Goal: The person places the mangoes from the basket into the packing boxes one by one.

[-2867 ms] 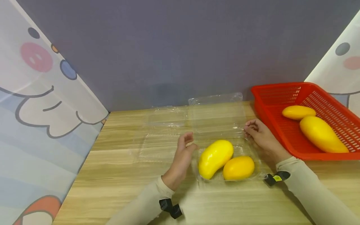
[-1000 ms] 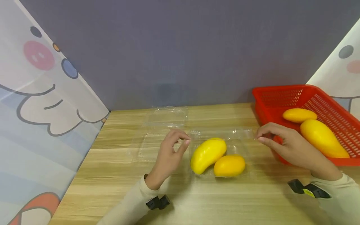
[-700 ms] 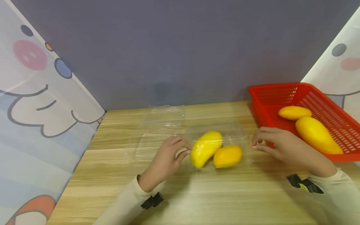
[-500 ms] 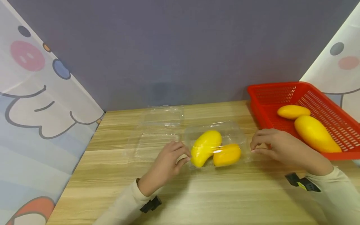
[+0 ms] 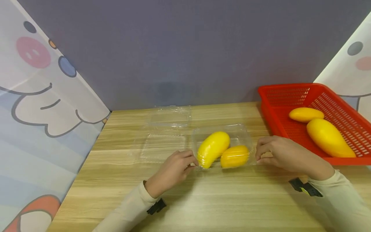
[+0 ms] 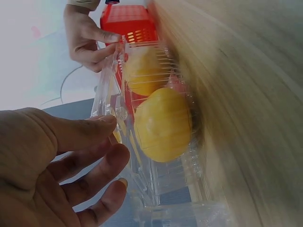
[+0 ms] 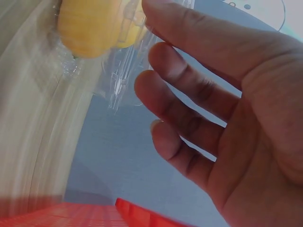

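Note:
A clear plastic clamshell box [image 5: 236, 130] stands mid-table with its lid lowered over two yellow mangoes. The longer mango [image 5: 214, 147] leans diagonally on the left; the smaller mango [image 5: 235, 157] lies at the front right. My left hand [image 5: 174, 166] pinches the lid's front left corner between thumb and forefinger, its other fingers loosely bent in the left wrist view. At the front right corner my right hand [image 5: 285, 154] pinches the edge likewise; in the right wrist view its thumb and index finger meet at the clear rim [image 7: 130, 71].
Left of the box lies another clear clamshell [image 5: 165, 146], its lid spread open toward the wall. A red basket [image 5: 273, 120] stands at the right, holding an oval mango [image 5: 306, 114] and a bigger mango [image 5: 328, 137]. A grey wall [image 5: 185, 54] closes off the table's back.
The lid, standing open behind the mangoes at first, has swung forward and down over them. Both hands have come toward me with it, to the box's front corners.

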### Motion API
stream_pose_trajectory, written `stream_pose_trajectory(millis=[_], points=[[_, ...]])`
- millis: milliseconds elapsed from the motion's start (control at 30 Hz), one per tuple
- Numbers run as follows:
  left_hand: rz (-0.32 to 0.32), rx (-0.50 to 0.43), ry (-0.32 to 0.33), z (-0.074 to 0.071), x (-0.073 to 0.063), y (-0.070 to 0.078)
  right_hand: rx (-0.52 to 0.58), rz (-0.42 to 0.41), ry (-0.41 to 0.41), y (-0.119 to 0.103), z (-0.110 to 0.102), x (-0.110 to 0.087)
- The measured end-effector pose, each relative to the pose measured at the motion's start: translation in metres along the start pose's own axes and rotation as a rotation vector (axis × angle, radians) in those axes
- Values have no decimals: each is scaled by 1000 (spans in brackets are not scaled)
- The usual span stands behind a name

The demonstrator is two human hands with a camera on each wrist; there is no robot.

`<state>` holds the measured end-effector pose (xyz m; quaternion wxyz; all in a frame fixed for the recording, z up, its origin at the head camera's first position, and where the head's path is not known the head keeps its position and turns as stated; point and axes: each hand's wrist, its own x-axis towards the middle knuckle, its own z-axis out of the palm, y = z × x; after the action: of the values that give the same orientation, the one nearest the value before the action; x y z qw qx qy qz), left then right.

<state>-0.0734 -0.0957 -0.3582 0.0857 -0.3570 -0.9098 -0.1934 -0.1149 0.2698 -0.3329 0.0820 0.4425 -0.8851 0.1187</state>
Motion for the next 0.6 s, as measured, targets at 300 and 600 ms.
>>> stream_pose_trajectory(millis=[300,600], points=[[-5,-6,-21,-5,2,2,19,51,-32,-1,-3,-2],[-207,-617,-287,-9,-9,23,28,59,-58,-2,-5,-1]])
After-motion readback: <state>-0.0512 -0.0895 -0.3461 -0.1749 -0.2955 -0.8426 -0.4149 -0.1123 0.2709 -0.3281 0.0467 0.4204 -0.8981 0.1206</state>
